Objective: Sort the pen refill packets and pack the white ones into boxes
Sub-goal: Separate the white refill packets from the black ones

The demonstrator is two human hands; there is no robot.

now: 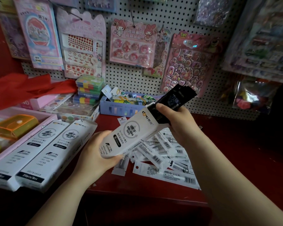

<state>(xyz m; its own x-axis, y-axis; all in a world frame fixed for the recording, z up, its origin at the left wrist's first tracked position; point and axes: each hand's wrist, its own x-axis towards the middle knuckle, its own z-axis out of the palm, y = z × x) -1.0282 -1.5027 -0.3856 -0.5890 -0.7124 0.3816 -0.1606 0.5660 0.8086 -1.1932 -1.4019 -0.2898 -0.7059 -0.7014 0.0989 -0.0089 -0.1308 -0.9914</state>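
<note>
My left hand [96, 154] grips the lower end of a white refill box [127, 136], held tilted above the red counter. My right hand [176, 123] holds a bunch of black refill packets [175, 99] at the box's open upper end; whether their lower ends are inside the box is hidden by my fingers. A heap of white refill packets [162, 154] lies loose on the counter under both hands. Two more white boxes [44, 149] lie side by side at the left.
A blue tray of small stationery [119, 108] stands behind the heap. A pink tray with an orange pouch [15, 124] sits far left, with stacked colourful cases [88, 88] behind. Sticker sheets hang on the pegboard [131, 75]. The counter's front edge [145, 194] runs just below the heap.
</note>
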